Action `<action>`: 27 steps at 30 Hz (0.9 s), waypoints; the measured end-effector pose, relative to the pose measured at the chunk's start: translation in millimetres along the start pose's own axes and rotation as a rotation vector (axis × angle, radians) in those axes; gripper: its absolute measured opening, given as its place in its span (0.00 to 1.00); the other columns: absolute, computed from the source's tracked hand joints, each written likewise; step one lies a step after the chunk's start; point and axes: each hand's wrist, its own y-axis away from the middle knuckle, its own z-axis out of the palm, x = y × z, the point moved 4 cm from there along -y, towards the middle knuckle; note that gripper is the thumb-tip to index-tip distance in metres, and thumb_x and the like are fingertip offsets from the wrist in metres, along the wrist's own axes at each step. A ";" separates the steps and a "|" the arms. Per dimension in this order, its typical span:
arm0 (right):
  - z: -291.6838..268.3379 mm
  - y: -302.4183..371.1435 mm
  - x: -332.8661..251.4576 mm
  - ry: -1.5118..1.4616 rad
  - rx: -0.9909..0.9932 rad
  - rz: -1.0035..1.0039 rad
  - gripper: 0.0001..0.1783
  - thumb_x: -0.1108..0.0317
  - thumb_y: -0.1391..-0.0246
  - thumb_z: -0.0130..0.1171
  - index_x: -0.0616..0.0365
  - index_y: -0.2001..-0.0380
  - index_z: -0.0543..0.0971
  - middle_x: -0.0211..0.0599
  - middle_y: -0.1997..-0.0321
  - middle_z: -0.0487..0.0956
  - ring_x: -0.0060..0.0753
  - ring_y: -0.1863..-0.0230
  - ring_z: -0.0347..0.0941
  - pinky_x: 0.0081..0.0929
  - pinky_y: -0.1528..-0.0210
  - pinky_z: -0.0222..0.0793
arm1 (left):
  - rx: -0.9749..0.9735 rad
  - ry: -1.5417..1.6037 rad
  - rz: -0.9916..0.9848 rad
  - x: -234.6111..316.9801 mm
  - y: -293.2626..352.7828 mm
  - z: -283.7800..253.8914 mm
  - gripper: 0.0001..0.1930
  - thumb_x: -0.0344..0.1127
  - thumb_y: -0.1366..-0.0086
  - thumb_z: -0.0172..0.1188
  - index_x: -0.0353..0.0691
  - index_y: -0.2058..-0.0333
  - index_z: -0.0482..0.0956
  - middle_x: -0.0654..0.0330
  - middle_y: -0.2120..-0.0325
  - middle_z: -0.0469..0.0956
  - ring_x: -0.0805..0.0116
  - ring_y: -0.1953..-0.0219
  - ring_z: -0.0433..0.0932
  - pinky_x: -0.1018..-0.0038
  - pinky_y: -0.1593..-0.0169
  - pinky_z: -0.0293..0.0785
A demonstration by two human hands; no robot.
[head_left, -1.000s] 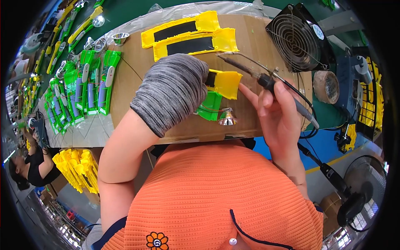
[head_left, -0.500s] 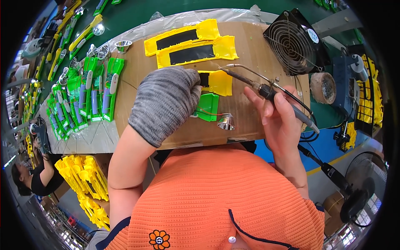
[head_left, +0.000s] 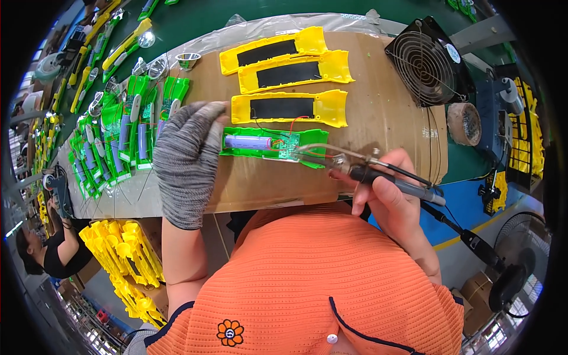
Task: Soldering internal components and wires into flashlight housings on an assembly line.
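My right hand [head_left: 393, 198] holds a soldering iron [head_left: 396, 186] with a thin curved metal tube alongside it. Its tip, smeared by motion, reaches over the small green circuit board [head_left: 289, 143] in an open green housing [head_left: 269, 154]. Left of the board, a purple cylindrical battery [head_left: 247, 142] lies in that housing, with red wires near it. My left hand [head_left: 189, 165], in a grey fingerless-style glove, is at the housing's left end, fingers drawn together; whatever they pinch is hidden. Just beyond lies a yellow housing half [head_left: 290, 109] with a black strip.
Two more yellow halves [head_left: 288, 75] lie farther back. Several green housings [head_left: 125, 133] with batteries are bunched on the left, near shiny reflector cups [head_left: 188, 59]. At the right stand a black fan [head_left: 423, 62] and a tape roll [head_left: 464, 124]. Yellow parts [head_left: 121, 254] fill a box below left.
My left hand has moved left, uncovering the green housing and its battery. The soldering iron has come down and toward me, its tip now over the board. The reflector cup beside the housing is out of sight.
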 end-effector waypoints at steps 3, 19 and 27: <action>-16.2 -1.5 1.5 0.184 0.097 -0.228 0.09 0.75 0.36 0.52 0.61 0.57 0.64 0.54 0.58 0.79 0.34 0.71 0.78 0.33 0.67 0.78 | -0.103 0.325 -0.039 16.8 2.1 4.0 0.09 0.28 0.42 0.66 0.43 0.61 0.85 0.57 0.63 0.82 0.58 0.58 0.79 0.66 0.50 0.74; -6.3 -1.3 1.2 0.221 0.155 -0.051 0.09 0.76 0.40 0.57 0.60 0.62 0.66 0.43 0.70 0.79 0.22 0.79 0.71 0.21 0.78 0.68 | -0.435 0.077 0.392 40.2 -9.5 18.2 0.08 0.33 0.46 0.65 0.45 0.65 0.83 0.60 0.70 0.77 0.58 0.62 0.76 0.61 0.55 0.71; -3.8 -1.7 1.7 0.202 0.165 -0.032 0.09 0.75 0.40 0.58 0.60 0.62 0.67 0.40 0.73 0.78 0.21 0.79 0.70 0.20 0.78 0.67 | -0.457 0.110 0.416 33.1 -10.1 22.6 0.06 0.33 0.44 0.64 0.46 0.66 0.83 0.61 0.71 0.78 0.58 0.63 0.77 0.61 0.54 0.71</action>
